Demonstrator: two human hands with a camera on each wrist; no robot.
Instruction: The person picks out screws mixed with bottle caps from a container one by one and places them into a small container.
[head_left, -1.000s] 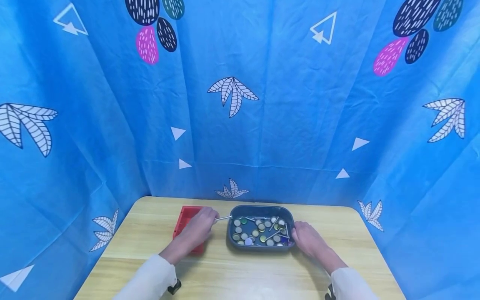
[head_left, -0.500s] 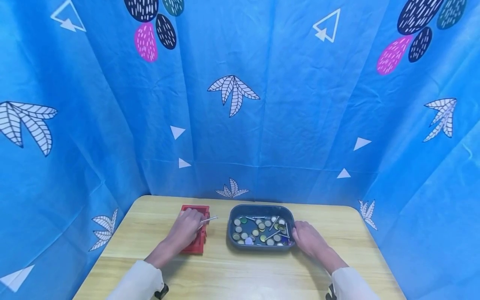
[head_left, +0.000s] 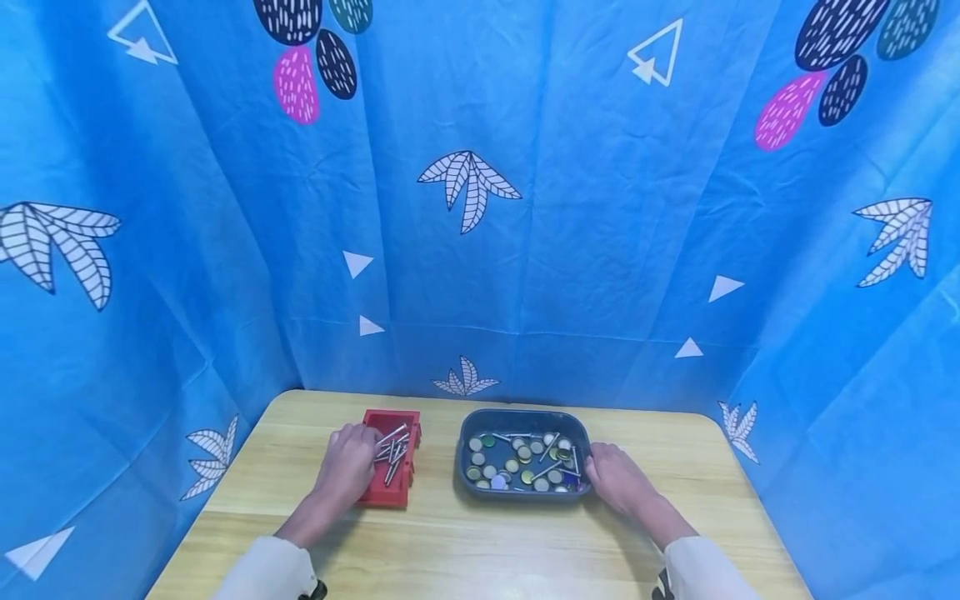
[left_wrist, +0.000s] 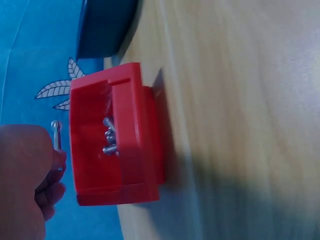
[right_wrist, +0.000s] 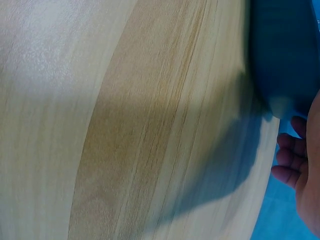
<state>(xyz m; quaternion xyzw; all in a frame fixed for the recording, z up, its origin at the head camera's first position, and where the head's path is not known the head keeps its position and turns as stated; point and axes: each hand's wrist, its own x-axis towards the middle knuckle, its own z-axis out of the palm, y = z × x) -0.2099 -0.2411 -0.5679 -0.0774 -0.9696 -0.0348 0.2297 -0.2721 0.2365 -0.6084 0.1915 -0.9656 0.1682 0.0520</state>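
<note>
My left hand [head_left: 348, 462] is over the left side of a red bin [head_left: 386, 500] and pinches a silver screw [left_wrist: 57, 134], its head pointing up past the fingertips in the left wrist view. Several loose screws [head_left: 393, 468] lie inside the bin. At the right end of a dark grey-blue tray [head_left: 517, 495], my right hand [head_left: 618, 477] holds the rim, and its curled fingers [right_wrist: 287, 157] show under that end in the right wrist view. Inside the tray are many bottle caps [head_left: 512, 465], whitish, gold and green, with several screws [head_left: 547, 470] scattered among them.
Both containers stand on a light wood table [head_left: 495, 554], the bin left of the tray with a strip of table between. Blue patterned cloth [head_left: 480, 275] hangs behind the table and on both sides.
My left hand has moved left with the screw, from between bin and tray to the bin's left side, uncovering the screws inside. My right hand has stayed at the tray.
</note>
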